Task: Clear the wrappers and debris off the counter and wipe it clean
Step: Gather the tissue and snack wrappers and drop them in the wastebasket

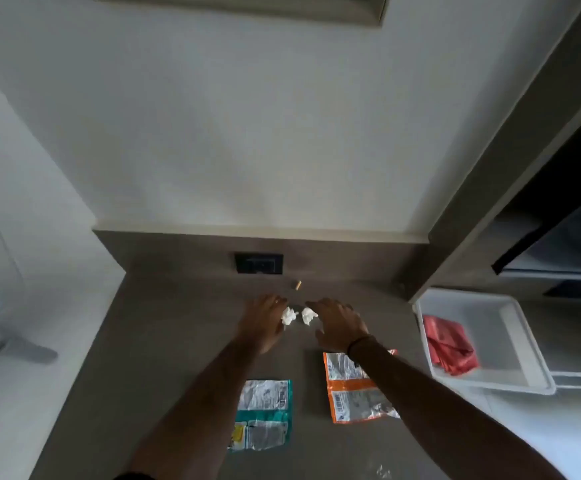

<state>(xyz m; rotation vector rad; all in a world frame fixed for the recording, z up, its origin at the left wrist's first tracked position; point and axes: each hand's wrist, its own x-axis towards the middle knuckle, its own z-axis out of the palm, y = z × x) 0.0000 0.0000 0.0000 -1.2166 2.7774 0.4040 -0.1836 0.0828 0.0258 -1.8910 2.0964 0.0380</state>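
Two crumpled white paper wads lie side by side on the brown counter (164, 341), one (288, 316) by my left hand (263, 322) and one (308, 315) by my right hand (339, 323). Both hands reach over them with fingers spread, touching or almost touching the wads; neither is closed around one. A green wrapper (265, 414) lies flat near the front, partly under my left forearm. An orange wrapper (355, 389) lies to its right, partly under my right forearm. A small tan scrap (297, 285) sits farther back near the wall.
A white bin (510, 382) holding a red cloth (450, 344) stands at the counter's right edge. A black socket plate (259, 263) is set in the backsplash. Dark shelving rises on the right. Small clear bits (382, 472) lie at the front edge.
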